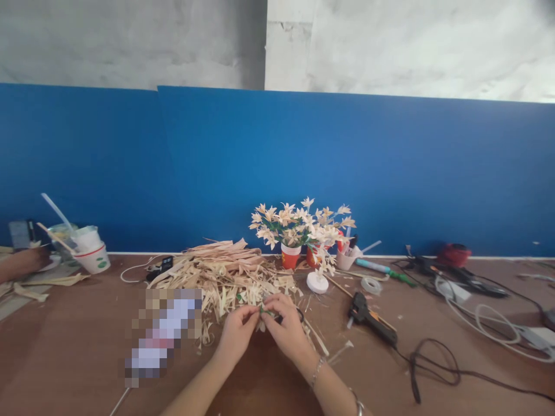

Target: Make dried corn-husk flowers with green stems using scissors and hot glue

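My left hand (237, 335) and my right hand (287, 332) meet over the table in front of a heap of dry husk strips (225, 266). Fingertips of both are pinched on a small craft flower (261, 326), with green at its stem and pale petals pointing down. My fingers cover much of it. A black loop, perhaps a scissors handle, shows partly behind my right hand. Beyond the hands, finished pale flowers (303, 222) stand in red paper cups (289, 257), and one more rises from a round white base (317, 282).
On the right lie a black glue gun (373, 319) with its cord, a tape roll (371, 285) and tangled white cables (481, 318). A blurred-out object (162, 338) lies left of my arms. At far left, another person's hand (28, 261) is near white cups (93, 254). A blue partition (208, 162) closes the back.
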